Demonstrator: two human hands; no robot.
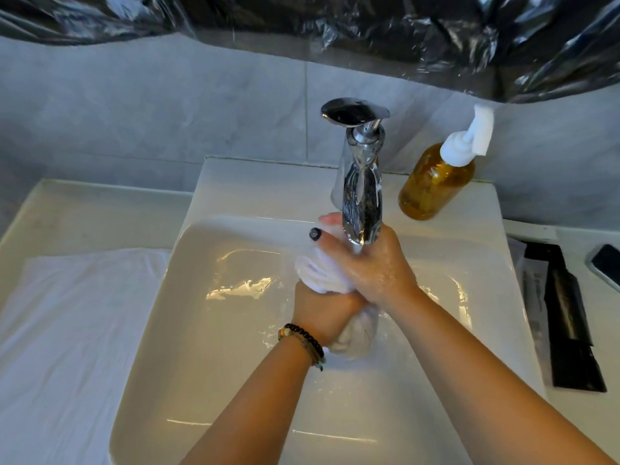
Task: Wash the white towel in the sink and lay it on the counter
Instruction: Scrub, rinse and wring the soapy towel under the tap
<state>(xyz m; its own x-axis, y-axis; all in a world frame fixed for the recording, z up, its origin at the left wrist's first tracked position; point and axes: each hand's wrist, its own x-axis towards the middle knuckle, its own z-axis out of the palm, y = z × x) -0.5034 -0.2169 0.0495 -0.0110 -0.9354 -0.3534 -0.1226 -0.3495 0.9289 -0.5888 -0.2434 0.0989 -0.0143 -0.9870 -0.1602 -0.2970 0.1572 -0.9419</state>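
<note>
Sink at frame centre, both hands in it under the faucet.
Sink [208, 330] fills the centre and lower frame; faucet [360, 182] stands on its back rim, upper centre, spout over the basin. Towel [318, 273] bunched in the basin just below the spout, left hand [322, 313] gripping its lower part, right hand [372, 266] gripping its upper part directly under the spout. Soap bottle [436, 182] right of the faucet on the back rim. Cloth [73, 330] spread on the counter [84, 213] left of the sink. Flat packets [567, 313] and a phone [607, 263] on the counter at right edge.
</note>
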